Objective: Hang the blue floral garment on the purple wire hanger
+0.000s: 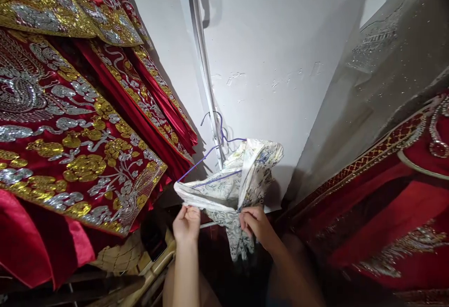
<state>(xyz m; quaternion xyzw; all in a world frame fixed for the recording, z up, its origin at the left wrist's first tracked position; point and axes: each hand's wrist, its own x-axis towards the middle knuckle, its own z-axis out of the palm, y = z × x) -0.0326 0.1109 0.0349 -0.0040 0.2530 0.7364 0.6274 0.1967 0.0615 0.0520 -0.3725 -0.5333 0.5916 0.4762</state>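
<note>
A pale floral garment (229, 190) hangs on a purple hanger (203, 160), whose hook sits by a metal pole. Blue and yellow flowers pattern the cloth, and its lower end drops between my arms. At the left edge of the garment my left hand (187, 222) is closed, pinching the white border. Lower on the other side, my right hand (253, 220) has its fingers curled on the front edge of the same cloth. The tips of those fingers are partly hidden by the fabric.
Red costumes (70, 110) with gold and silver embroidery fill the left side. Another red beaded garment (386, 213) lies along the right. A metal pole (203, 59) runs up the white wall (273, 40). A bamboo frame (154, 269) stands at lower left.
</note>
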